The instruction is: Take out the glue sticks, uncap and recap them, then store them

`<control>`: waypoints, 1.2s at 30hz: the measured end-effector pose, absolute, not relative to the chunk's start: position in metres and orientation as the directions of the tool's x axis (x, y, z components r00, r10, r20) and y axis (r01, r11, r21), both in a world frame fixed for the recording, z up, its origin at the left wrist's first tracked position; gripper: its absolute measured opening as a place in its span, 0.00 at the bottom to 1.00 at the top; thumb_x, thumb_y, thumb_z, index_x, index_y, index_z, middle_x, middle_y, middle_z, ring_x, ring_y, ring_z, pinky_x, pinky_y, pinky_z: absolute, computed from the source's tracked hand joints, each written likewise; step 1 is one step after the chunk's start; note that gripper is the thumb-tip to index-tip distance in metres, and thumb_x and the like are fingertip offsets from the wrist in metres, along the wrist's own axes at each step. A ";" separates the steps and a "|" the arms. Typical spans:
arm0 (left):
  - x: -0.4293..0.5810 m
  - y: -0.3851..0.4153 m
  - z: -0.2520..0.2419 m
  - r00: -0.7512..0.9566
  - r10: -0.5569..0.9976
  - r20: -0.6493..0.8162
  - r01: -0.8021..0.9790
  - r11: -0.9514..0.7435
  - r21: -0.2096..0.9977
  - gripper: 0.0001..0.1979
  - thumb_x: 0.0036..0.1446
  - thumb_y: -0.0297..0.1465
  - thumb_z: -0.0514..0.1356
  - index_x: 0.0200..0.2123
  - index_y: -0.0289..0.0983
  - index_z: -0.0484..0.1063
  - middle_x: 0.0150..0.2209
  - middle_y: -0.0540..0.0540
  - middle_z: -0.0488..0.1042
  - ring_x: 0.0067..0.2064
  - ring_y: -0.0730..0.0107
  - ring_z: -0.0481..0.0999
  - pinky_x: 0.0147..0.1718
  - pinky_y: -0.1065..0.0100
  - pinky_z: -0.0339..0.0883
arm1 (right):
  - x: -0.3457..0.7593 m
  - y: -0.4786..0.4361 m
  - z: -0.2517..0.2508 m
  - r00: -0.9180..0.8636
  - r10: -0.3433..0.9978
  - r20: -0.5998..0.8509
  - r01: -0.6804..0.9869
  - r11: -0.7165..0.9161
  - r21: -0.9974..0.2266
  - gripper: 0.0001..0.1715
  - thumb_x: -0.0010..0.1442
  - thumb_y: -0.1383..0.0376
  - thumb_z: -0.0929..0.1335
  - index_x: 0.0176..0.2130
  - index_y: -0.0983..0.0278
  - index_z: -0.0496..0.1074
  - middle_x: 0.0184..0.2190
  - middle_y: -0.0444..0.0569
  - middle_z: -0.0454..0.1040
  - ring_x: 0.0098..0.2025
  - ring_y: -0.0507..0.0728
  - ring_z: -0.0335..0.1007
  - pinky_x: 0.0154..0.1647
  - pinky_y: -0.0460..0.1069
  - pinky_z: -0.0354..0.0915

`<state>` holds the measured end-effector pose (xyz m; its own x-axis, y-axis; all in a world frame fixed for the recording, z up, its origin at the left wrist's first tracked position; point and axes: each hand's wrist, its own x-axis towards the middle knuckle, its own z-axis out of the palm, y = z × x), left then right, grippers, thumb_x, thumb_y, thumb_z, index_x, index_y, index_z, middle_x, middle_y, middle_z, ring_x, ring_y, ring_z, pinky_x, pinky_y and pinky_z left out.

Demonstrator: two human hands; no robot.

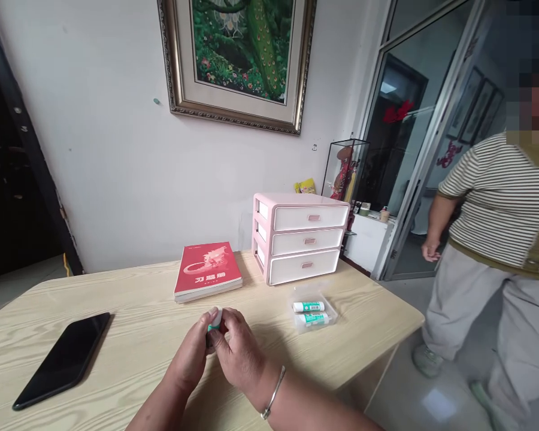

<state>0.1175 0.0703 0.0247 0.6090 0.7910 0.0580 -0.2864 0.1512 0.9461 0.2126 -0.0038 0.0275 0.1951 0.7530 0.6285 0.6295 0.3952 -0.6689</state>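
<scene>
My left hand [189, 350] and my right hand [240, 349] meet above the middle of the light wooden table [117, 293]. Between them is a small glue stick [215, 319] with a white end and a green band, mostly hidden by my fingers. A silver bangle [273, 392] circles my right wrist. To the right of my hands, two similar glue sticks [308, 307] lie in a clear plastic box [330, 317]. Neither hand touches the box.
A black smartphone [61, 360] lies face up at the left. A red book [208, 270] sits on another book beside a pink-and-white drawer unit [302, 239]. A person in a striped shirt [498, 221] stands past the table's right edge.
</scene>
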 end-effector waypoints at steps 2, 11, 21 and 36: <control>0.119 0.066 0.025 0.700 0.705 0.116 -0.256 0.096 0.962 0.23 0.59 0.51 0.55 0.39 0.37 0.73 0.36 0.46 0.74 0.39 0.64 0.70 0.37 0.66 0.67 | 0.218 -0.014 0.028 0.226 0.729 0.646 0.641 0.388 -0.662 0.14 0.65 0.69 0.64 0.51 0.60 0.65 0.48 0.52 0.71 0.51 0.60 0.66 0.52 0.55 0.65; 0.109 0.068 0.036 0.756 0.648 0.098 -0.080 -0.056 0.995 0.29 0.62 0.53 0.48 0.52 0.38 0.70 0.46 0.41 0.70 0.42 0.59 0.73 0.41 0.60 0.70 | 0.338 -0.088 0.057 0.140 0.759 0.636 0.976 0.002 -0.218 0.19 0.63 0.71 0.66 0.53 0.58 0.65 0.47 0.50 0.73 0.50 0.62 0.67 0.53 0.58 0.64; 0.110 0.075 0.027 0.705 0.709 0.024 0.059 -0.093 0.994 0.29 0.58 0.55 0.53 0.46 0.37 0.72 0.38 0.45 0.72 0.32 0.67 0.72 0.31 0.66 0.67 | 0.417 -0.101 0.038 0.186 0.902 0.390 0.982 -0.189 -0.030 0.11 0.64 0.69 0.64 0.44 0.60 0.73 0.41 0.50 0.76 0.45 0.60 0.69 0.48 0.53 0.60; 0.108 0.081 0.021 0.676 0.736 -0.004 0.110 -0.096 0.989 0.29 0.55 0.56 0.55 0.39 0.35 0.74 0.31 0.48 0.72 0.24 0.70 0.69 0.24 0.69 0.63 | 0.425 -0.135 0.007 0.455 0.858 0.239 0.844 -0.330 -0.423 0.23 0.64 0.56 0.62 0.56 0.60 0.67 0.70 0.54 0.44 0.70 0.62 0.43 0.66 0.58 0.51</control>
